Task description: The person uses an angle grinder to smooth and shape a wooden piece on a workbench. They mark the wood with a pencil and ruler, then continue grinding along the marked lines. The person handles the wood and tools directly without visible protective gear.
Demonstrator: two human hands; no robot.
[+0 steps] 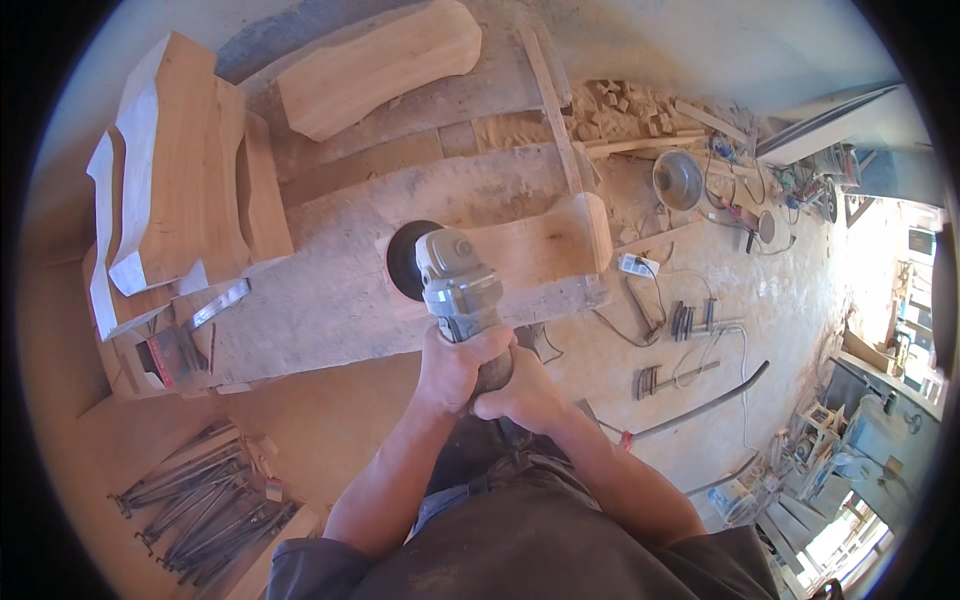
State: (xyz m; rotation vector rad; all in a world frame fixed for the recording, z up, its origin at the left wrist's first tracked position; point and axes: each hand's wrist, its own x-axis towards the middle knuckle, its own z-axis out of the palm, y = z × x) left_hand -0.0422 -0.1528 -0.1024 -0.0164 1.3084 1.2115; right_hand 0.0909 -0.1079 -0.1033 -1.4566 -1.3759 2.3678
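Observation:
Both of my hands are wrapped round the grey body of an angle grinder (462, 290). My left hand (455, 365) grips it just behind the head, and my right hand (520, 385) closes round the rear of the body. A dark round disc (404, 260) shows at the grinder's left side, over the workbench (320, 290). Just right of the grinder's head lies a shaped wooden piece (550, 245) with a rounded right end. Whether the disc touches this wood cannot be made out, since the grinder hides that spot.
Curved wooden pieces (180, 170) stand stacked on the bench's left end. Another shaped board (385, 65) lies at the back. Several metal clamps (205, 505) are heaped on the floor at lower left. A power strip (638, 265), a metal bowl (678, 180) and cables lie to the right.

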